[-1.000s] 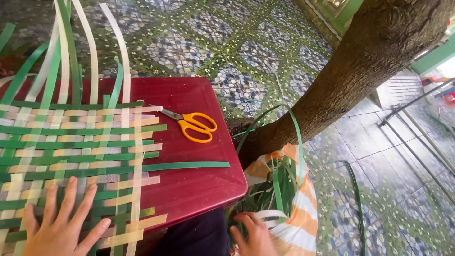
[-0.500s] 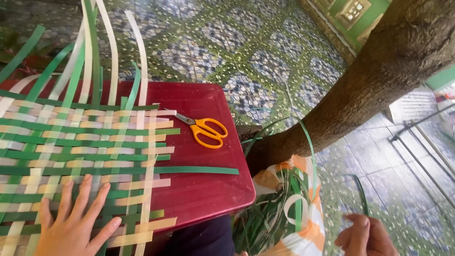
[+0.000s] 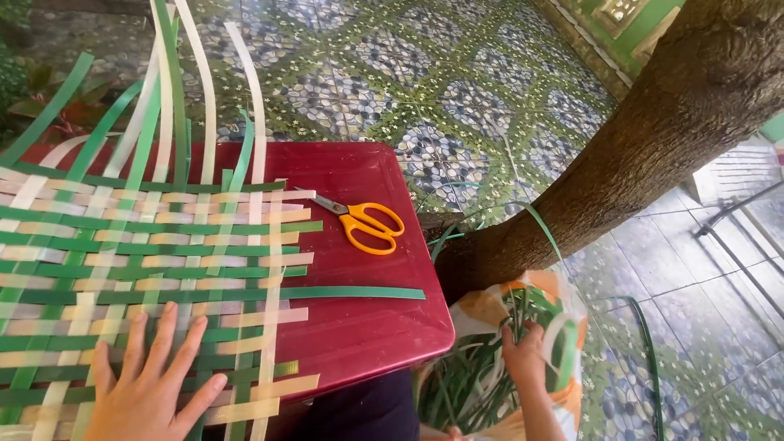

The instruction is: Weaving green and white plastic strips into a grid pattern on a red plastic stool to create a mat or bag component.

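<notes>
Woven mat (image 3: 155, 269) of green and cream strips covers the left of our dark red table (image 3: 367, 327), loose ends jutting past its far edge. Our left hand (image 3: 151, 384) lies flat on the mat, fingers spread. Our right hand (image 3: 527, 355), fingers curled among leaf strips, reaches into the bag (image 3: 563, 318) beside the tree trunk (image 3: 653, 139). Orange scissors (image 3: 367, 222) lie on bare tabletop near the right edge.

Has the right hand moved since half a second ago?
Yes. The right hand went left, back into the bag of strips beside the tree trunk.
</notes>
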